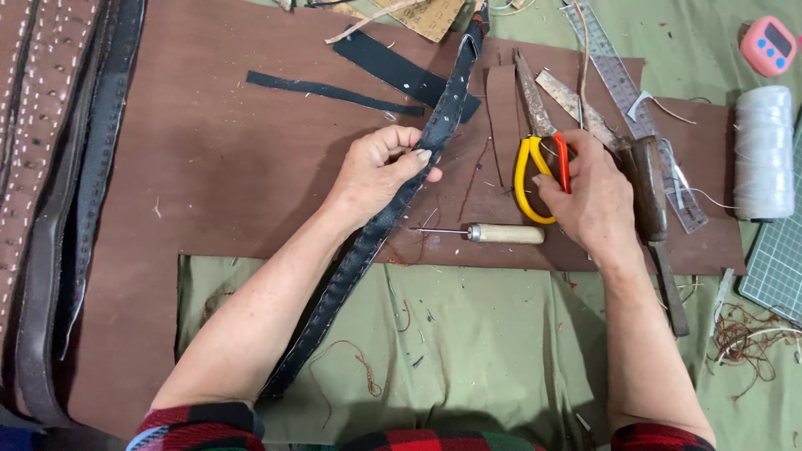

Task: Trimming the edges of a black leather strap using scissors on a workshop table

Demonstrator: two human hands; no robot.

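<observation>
My left hand point(380, 171) grips a long dark stitched leather strap point(351, 267) that runs diagonally from the top centre down toward my left forearm. My right hand point(589, 200) rests on the yellow and orange handles of a pair of rusty scissors point(535, 125), its fingers curled around them. The scissors lie on a brown leather sheet point(225, 167). An awl with a pale wooden handle point(501, 234) lies between my two hands, its point facing left.
A wood-handled tool point(656, 217) and a clear ruler point(626, 92) lie right of my right hand. A white thread spool point(763, 150), a pink timer point(769, 46) and a cutting mat point(777, 267) sit far right. Stitched belts point(42, 167) lie left; thread scraps litter green cloth point(484, 351).
</observation>
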